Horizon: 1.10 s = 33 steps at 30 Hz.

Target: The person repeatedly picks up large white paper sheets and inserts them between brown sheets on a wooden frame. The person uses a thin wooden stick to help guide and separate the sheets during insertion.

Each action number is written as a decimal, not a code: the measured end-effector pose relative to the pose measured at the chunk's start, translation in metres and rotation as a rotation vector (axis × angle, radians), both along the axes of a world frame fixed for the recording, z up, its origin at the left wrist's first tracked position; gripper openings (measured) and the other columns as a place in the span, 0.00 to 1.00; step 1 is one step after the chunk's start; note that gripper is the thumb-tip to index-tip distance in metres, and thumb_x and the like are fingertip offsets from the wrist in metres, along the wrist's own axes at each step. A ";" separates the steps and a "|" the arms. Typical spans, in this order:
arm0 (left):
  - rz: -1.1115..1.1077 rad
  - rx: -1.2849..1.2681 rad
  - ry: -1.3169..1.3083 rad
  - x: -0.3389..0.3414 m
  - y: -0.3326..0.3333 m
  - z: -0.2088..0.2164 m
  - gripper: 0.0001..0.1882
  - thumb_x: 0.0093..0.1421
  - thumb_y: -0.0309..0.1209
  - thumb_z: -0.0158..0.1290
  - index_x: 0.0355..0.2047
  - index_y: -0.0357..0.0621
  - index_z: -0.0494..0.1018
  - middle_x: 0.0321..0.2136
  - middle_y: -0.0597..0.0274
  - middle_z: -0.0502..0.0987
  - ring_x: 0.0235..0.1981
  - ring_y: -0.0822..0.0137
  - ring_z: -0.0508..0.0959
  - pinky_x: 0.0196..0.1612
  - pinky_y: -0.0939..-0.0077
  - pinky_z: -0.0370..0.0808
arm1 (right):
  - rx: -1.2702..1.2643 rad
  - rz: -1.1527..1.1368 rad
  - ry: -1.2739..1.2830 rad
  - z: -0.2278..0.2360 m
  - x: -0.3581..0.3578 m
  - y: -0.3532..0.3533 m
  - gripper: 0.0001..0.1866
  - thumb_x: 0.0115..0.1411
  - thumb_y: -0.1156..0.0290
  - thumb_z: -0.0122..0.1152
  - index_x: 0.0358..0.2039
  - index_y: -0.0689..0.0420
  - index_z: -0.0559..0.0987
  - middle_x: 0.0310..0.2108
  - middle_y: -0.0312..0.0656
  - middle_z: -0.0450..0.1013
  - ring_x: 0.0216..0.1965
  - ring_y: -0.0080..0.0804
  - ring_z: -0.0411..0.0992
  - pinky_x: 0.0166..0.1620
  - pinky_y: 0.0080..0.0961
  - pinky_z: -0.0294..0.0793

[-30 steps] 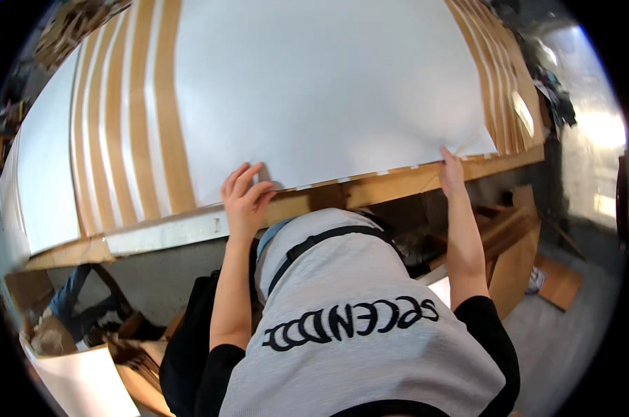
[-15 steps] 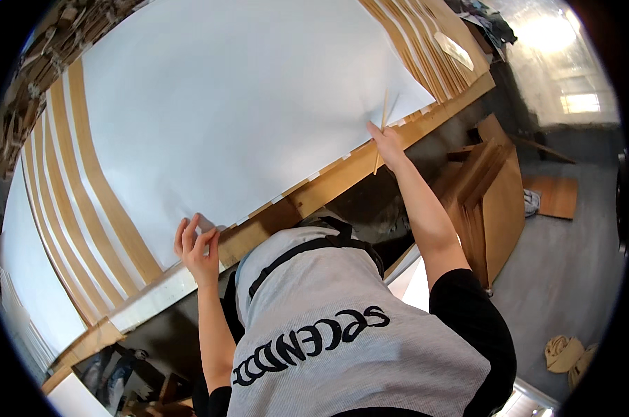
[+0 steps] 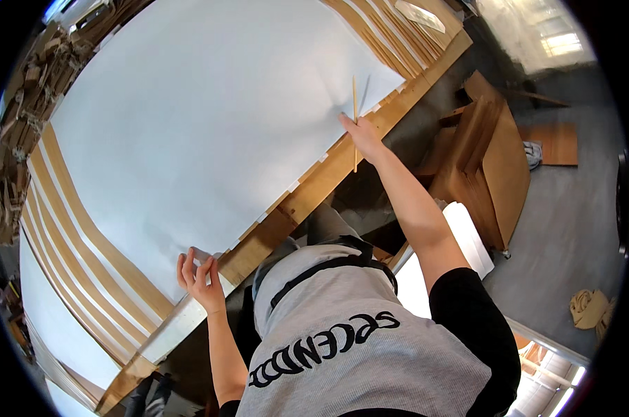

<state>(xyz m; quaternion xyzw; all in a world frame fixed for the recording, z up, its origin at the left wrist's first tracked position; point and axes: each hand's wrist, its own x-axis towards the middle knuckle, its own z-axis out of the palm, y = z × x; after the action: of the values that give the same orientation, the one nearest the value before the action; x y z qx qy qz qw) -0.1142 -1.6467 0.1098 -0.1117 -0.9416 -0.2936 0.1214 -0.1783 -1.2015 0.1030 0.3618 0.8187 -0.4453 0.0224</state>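
Note:
A large white sheet (image 3: 210,118) lies flat over a wooden table (image 3: 314,187) with tan and white strips beneath it. My left hand (image 3: 202,276) pinches the sheet's near edge at its lower left part. My right hand (image 3: 361,135) rests on the sheet's near edge toward the right corner, fingers around a thin wooden stick (image 3: 355,104) that stands across the edge.
Tan and white strips (image 3: 71,236) fan out at the table's left. A wooden cabinet (image 3: 492,167) stands on the grey floor to the right, a crumpled tan cloth (image 3: 591,308) lies farther right, and a white board (image 3: 460,240) leans below the table.
The view has tilted and swung right. My right hand has slid along the edge toward the sheet's right corner and now holds the stick; my left hand stays at the near edge.

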 end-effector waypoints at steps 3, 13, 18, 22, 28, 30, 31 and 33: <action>0.000 -0.027 -0.007 0.002 0.000 -0.001 0.07 0.44 0.22 0.57 0.23 0.48 0.74 0.46 0.63 0.68 0.51 0.55 0.62 0.47 0.67 0.64 | -0.677 -0.225 0.258 0.019 0.003 -0.001 0.24 0.54 0.49 0.49 0.28 0.62 0.70 0.19 0.40 0.67 0.20 0.25 0.65 0.26 0.22 0.64; -0.023 -0.109 -0.006 0.005 0.016 0.011 0.08 0.43 0.20 0.58 0.24 0.46 0.73 0.47 0.58 0.65 0.51 0.53 0.61 0.36 0.72 0.72 | 0.264 -0.059 0.302 0.025 0.076 0.036 0.15 0.58 0.58 0.45 0.34 0.58 0.68 0.22 0.44 0.69 0.25 0.40 0.69 0.28 0.29 0.67; -0.051 -0.264 -0.124 -0.001 0.024 0.033 0.06 0.43 0.23 0.57 0.22 0.46 0.72 0.44 0.58 0.66 0.48 0.55 0.63 0.45 0.62 0.65 | 0.276 0.071 0.216 0.019 0.094 0.082 0.11 0.57 0.63 0.46 0.33 0.57 0.72 0.29 0.46 0.71 0.31 0.46 0.69 0.33 0.35 0.68; -0.056 -0.272 -0.041 -0.022 0.091 0.048 0.04 0.46 0.22 0.54 0.22 0.42 0.70 0.40 0.56 0.68 0.43 0.56 0.66 0.42 0.65 0.65 | 0.198 0.006 0.279 0.030 0.135 0.119 0.11 0.57 0.64 0.47 0.33 0.57 0.73 0.30 0.46 0.71 0.32 0.45 0.69 0.34 0.33 0.69; -0.490 -0.117 0.017 -0.056 0.340 0.045 0.12 0.50 0.22 0.50 0.37 0.43 0.71 0.44 0.55 0.68 0.45 0.57 0.66 0.47 0.65 0.63 | 0.080 -0.051 0.093 0.003 0.224 0.179 0.12 0.55 0.62 0.48 0.31 0.56 0.75 0.30 0.45 0.72 0.34 0.44 0.69 0.36 0.34 0.68; -0.532 -0.112 0.053 -0.068 0.403 0.055 0.12 0.51 0.22 0.50 0.38 0.42 0.70 0.43 0.54 0.68 0.45 0.56 0.67 0.46 0.66 0.63 | 0.050 -0.092 0.065 0.005 0.249 0.193 0.12 0.55 0.62 0.47 0.32 0.56 0.75 0.30 0.45 0.72 0.34 0.44 0.69 0.36 0.34 0.68; -0.566 -0.092 0.074 -0.071 0.434 0.055 0.12 0.51 0.22 0.49 0.38 0.42 0.70 0.42 0.54 0.68 0.45 0.56 0.67 0.46 0.66 0.64 | 0.052 -0.127 0.050 0.007 0.262 0.203 0.12 0.55 0.62 0.47 0.32 0.56 0.75 0.31 0.45 0.72 0.34 0.44 0.69 0.36 0.34 0.68; -0.584 0.013 0.018 -0.083 0.469 0.054 0.11 0.52 0.22 0.48 0.38 0.40 0.70 0.41 0.54 0.68 0.44 0.56 0.67 0.46 0.67 0.64 | 0.064 -0.214 0.026 -0.004 0.282 0.217 0.12 0.55 0.61 0.47 0.32 0.55 0.74 0.31 0.45 0.72 0.34 0.45 0.69 0.36 0.35 0.68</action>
<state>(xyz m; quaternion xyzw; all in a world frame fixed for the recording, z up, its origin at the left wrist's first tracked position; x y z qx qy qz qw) -0.1967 -1.1778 0.1639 -0.3798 -0.8665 -0.3213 0.0408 0.1033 -0.9841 0.0989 0.4418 0.7895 -0.4234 -0.0476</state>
